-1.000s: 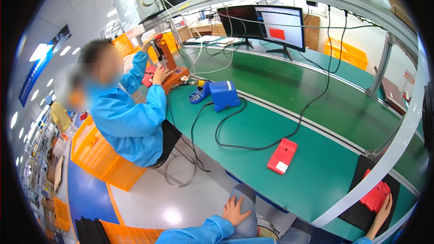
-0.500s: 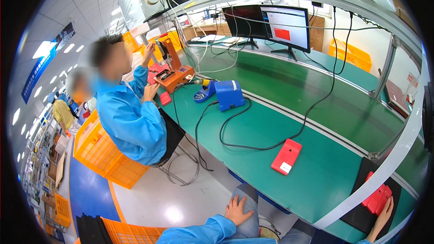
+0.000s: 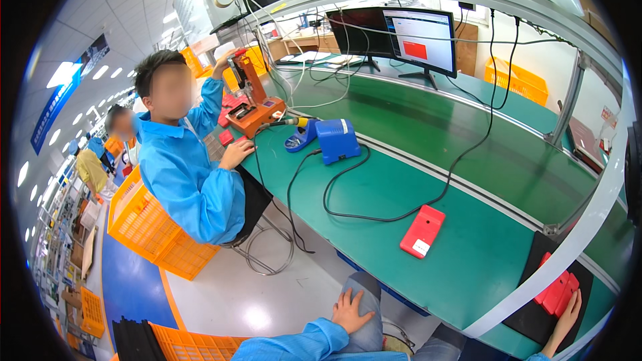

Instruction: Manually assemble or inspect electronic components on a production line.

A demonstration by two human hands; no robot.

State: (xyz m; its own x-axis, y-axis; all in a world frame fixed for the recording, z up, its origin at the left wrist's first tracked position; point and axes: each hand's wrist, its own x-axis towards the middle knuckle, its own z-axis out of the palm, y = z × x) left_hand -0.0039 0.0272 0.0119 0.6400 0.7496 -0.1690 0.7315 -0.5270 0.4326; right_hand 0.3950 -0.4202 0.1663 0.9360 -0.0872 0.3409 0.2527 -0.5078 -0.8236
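Note:
My left hand (image 3: 353,312) lies flat on my thigh, fingers spread, with nothing in it. At the far right, my right hand (image 3: 567,322) rests with its fingers along the near edge of some red plastic casings (image 3: 558,293). These casings lie side by side on a black mat (image 3: 528,324), partly hidden behind a pale curved strip. A single red handheld casing (image 3: 423,230) with a dark round spot and a white label lies on the green bench (image 3: 374,234), away from both hands.
A co-worker (image 3: 190,174) in a blue jacket sits at the left by an orange press (image 3: 255,103). A blue soldering station (image 3: 338,140) trails black cables across the bench. Two monitors (image 3: 421,37) stand behind. Orange crates (image 3: 160,220) stand left; a metal frame (image 3: 572,100) rises right.
The co-worker's head has turned and lifted away from the press. One of their hands has come down onto the bench edge, the other shifted near the press top. My hands have stayed put.

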